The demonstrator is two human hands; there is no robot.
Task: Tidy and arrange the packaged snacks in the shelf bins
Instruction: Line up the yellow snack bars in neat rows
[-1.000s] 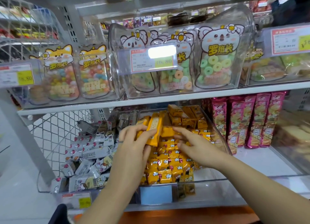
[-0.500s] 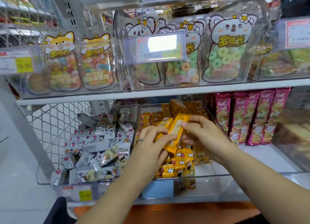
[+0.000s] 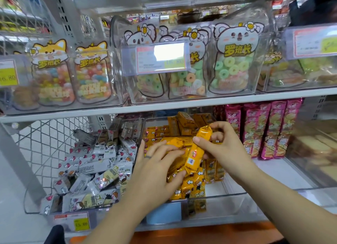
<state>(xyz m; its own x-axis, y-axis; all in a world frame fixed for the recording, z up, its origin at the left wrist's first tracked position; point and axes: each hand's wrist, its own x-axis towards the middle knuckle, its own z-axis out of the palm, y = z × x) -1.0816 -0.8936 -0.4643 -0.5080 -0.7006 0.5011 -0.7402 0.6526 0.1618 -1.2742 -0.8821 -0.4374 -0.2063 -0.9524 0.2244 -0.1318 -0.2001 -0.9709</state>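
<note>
A clear plastic bin (image 3: 235,200) on the lower shelf holds several yellow snack packets (image 3: 193,187). Above the pile, one long yellow packet (image 3: 196,152) stands tilted. My right hand (image 3: 224,147) pinches its upper half with thumb and fingers. My left hand (image 3: 156,169) grips its lower end with the thumb, and its fingers lie over other yellow packets beneath. To the left, a second bin (image 3: 54,214) is filled with grey-white snack packets (image 3: 94,163) lying in disorder.
Pink snack packs (image 3: 264,128) stand upright right of the yellow bin. The shelf above (image 3: 164,106) carries clear bins of candy pouches (image 3: 231,61) with price tags (image 3: 160,57). A wire mesh panel (image 3: 45,139) closes the left side.
Both hands have lifted one yellow packet out of the pile and turned it more upright. The right hand moved up onto its top half; the view shifted slightly downward.
</note>
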